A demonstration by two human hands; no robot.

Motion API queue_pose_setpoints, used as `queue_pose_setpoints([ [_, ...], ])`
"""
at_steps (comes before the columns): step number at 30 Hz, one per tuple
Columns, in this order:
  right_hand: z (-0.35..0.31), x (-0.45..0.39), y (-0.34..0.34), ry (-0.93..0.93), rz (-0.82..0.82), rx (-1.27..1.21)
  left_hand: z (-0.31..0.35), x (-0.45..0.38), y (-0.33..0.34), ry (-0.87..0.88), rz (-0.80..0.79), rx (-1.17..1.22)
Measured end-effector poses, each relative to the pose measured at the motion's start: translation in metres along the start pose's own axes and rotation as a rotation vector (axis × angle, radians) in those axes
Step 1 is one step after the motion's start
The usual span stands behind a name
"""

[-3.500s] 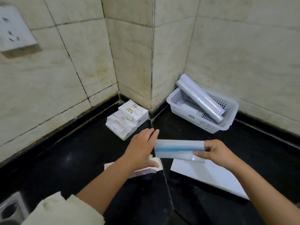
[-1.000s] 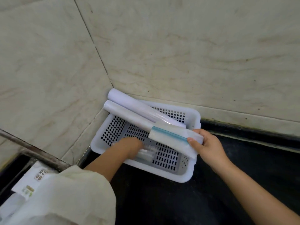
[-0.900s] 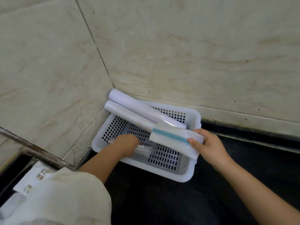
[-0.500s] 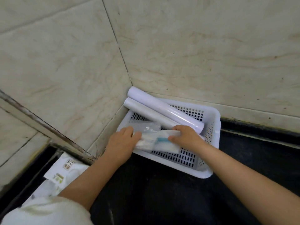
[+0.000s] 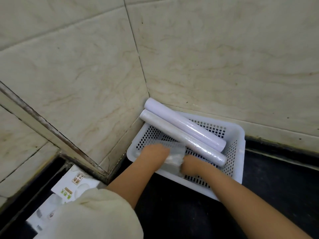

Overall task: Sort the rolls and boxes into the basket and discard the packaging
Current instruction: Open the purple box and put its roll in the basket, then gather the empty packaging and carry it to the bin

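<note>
A white perforated basket [image 5: 239,147] sits on the black counter in the tiled corner. Two long rolls lie diagonally in it: a lilac-white one [image 5: 186,126] at the back and a clear-wrapped one [image 5: 184,138] just in front. Both my hands are inside the basket's near left part. My left hand [image 5: 154,152] and my right hand [image 5: 190,163] press on a pale plastic-wrapped packet [image 5: 173,159] lying low between them. The packet is blurred and partly hidden by my fingers.
White boxes with green and orange print [image 5: 76,185] lie on the counter at lower left, partly behind my cream sleeve [image 5: 96,214]. Tiled walls close in behind and left of the basket. Black counter [image 5: 276,187] stretches to the right.
My right hand carried the blue-striped packet from the front counter to the basket and lowered it in. Both hands have sunk deeper into the basket and closed in on the packet.
</note>
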State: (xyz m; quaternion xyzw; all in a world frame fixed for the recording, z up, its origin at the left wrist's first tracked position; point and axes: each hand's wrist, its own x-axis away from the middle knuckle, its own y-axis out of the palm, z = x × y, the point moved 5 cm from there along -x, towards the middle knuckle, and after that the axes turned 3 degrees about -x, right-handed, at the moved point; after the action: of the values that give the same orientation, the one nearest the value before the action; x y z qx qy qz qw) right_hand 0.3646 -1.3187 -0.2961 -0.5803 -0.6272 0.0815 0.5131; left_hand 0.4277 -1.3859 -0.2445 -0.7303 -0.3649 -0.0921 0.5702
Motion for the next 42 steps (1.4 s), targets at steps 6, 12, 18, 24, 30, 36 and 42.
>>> queue_pose_setpoints([
  [6,0.024,0.021,-0.019,0.027,0.131,0.123,-0.001,-0.006,0.000,0.032,-0.271,-0.007],
  [12,0.018,0.058,-0.034,-0.101,0.404,0.215,-0.011,0.005,-0.009,-0.006,-0.188,0.101],
  [18,0.010,0.087,-0.017,-0.178,0.564,0.124,0.003,0.040,0.000,-0.108,0.323,0.110],
  [24,0.007,0.131,0.014,-0.240,0.678,0.100,0.025,0.090,0.025,-0.144,0.527,0.206],
  [30,0.017,0.204,0.079,-0.130,0.682,0.106,0.062,0.162,0.061,-0.180,0.483,0.270],
  [36,0.032,0.267,0.147,0.058,0.537,0.091,0.101,0.235,0.119,-0.194,0.364,0.313],
  [42,0.048,0.324,0.168,0.153,0.602,0.118,0.128,0.273,0.140,-0.265,0.336,0.375],
])
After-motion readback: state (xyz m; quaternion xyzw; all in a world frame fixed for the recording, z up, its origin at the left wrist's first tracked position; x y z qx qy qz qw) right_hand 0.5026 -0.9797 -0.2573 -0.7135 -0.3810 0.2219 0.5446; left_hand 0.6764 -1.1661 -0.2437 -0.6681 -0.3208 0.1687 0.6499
